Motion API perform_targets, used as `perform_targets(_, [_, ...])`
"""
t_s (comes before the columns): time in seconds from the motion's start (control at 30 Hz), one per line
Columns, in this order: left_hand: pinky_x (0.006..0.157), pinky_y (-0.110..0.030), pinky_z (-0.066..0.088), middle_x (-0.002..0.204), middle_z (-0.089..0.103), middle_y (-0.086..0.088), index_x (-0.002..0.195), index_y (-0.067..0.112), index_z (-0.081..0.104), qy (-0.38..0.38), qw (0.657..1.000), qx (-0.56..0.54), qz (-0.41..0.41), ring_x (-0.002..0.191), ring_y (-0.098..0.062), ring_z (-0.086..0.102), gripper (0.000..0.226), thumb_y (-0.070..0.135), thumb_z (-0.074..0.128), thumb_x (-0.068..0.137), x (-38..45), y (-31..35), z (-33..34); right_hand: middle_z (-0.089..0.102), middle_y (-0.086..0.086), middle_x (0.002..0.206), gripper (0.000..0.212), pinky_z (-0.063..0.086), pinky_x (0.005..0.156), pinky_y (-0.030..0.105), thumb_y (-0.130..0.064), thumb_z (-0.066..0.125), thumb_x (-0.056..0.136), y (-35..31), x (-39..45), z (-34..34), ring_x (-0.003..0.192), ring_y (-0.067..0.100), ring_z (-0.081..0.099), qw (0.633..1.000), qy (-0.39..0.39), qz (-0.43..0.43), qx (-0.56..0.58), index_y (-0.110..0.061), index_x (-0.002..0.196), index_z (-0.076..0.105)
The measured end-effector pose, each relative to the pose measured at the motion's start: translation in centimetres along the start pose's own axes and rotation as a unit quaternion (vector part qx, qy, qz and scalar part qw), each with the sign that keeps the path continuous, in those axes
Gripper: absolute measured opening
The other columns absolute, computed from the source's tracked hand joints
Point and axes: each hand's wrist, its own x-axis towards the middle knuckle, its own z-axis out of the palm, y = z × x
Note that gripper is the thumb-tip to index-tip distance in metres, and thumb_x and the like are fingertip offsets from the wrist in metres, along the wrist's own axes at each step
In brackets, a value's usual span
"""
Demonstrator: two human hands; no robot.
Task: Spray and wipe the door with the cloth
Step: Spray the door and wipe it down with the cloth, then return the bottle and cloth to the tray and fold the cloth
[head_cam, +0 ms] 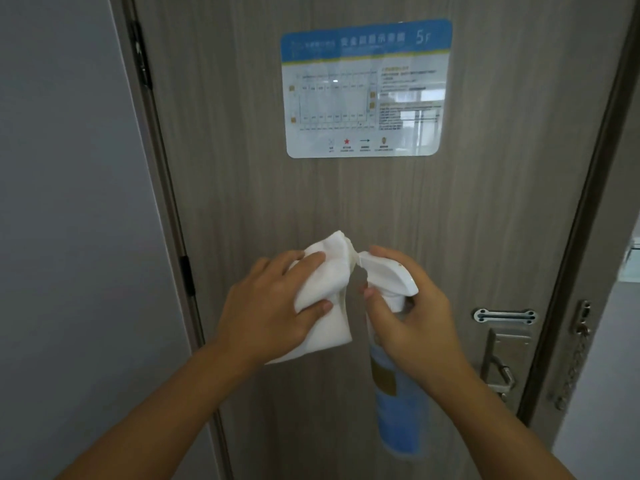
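A grey wood-grain door [242, 168] fills the view in front of me. My left hand [270, 306] grips a bunched white cloth [329, 271], held up just in front of the door's middle. My right hand [415, 317] is wrapped around the neck of a spray bottle [398, 410] with a white trigger head [388, 275] and a clear body with a blue label. The nozzle points left and touches the cloth. The bottle's body hangs down below my right hand.
A blue and white floor-plan sign [367, 88] is fixed to the door's upper part. A metal handle and lock plate [502, 355] sit at the door's right edge, with a door chain [575, 355] on the frame. A grey wall [69, 237] stands left of the hinges.
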Motion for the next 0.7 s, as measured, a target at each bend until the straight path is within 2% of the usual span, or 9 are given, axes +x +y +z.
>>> perform_targets(0.13, [0.088, -0.043, 0.054, 0.145, 0.055, 0.005, 0.149, 0.035, 0.044, -0.003, 1.000, 0.012, -0.018, 0.119, -0.024, 0.057, 0.073, 0.072, 0.051, 0.086, -0.8, -1.4, -1.9, 0.069, -0.021, 0.118, 0.045, 0.055, 0.089, 0.019, -0.005, 0.070, 0.092, -0.6, 0.1, 1.8, 0.112, 0.003, 0.066, 1.000, -0.004, -0.004, 0.017, -0.020, 0.133, 0.060])
perform_targets(0.37, [0.087, -0.046, 0.056, 0.143, 0.057, 0.002, 0.146, 0.035, 0.041, 0.008, 0.997, 0.059, -0.050, 0.117, -0.027, 0.059, 0.071, 0.071, 0.052, 0.086, -4.1, -2.6, -4.9, 0.067, -0.032, 0.117, 0.049, 0.050, 0.086, 0.009, -0.001, 0.071, 0.089, -1.6, -1.0, 5.1, 0.111, -0.006, 0.064, 0.996, -0.029, 0.006, 0.081, -0.023, 0.132, 0.061])
perform_targets(0.47, [0.081, -0.045, 0.058, 0.140, 0.060, -0.001, 0.145, 0.031, 0.047, 0.019, 0.992, 0.106, -0.068, 0.111, -0.030, 0.061, 0.071, 0.069, 0.054, 0.085, -6.3, -2.5, -6.0, 0.066, -0.030, 0.121, 0.048, 0.048, 0.088, 0.007, -0.001, 0.071, 0.089, -1.8, -2.0, 6.0, 0.114, -0.006, 0.063, 0.992, -0.054, 0.001, 0.115, -0.019, 0.133, 0.061])
perform_targets(0.6, [0.064, -0.041, 0.059, 0.138, 0.060, -0.003, 0.143, 0.028, 0.055, 0.009, 0.973, 0.206, -0.104, 0.102, -0.030, 0.063, 0.068, 0.064, 0.056, 0.085, -10.4, -1.2, -8.0, 0.065, -0.028, 0.125, 0.050, 0.048, 0.093, 0.009, 0.001, 0.070, 0.089, -2.2, -3.9, 7.1, 0.117, -0.004, 0.062, 0.981, -0.102, 0.002, 0.164, -0.021, 0.133, 0.061])
perform_targets(0.7, [0.056, -0.036, 0.056, 0.135, 0.062, -0.002, 0.141, 0.028, 0.058, -0.008, 0.952, 0.270, -0.146, 0.096, -0.028, 0.064, 0.065, 0.063, 0.056, 0.085, -14.5, 0.6, -10.4, 0.065, -0.030, 0.125, 0.047, 0.047, 0.095, 0.009, -0.009, 0.069, 0.088, -3.6, -5.9, 8.1, 0.117, -0.006, 0.061, 0.964, -0.162, 0.000, 0.212, -0.026, 0.131, 0.061])
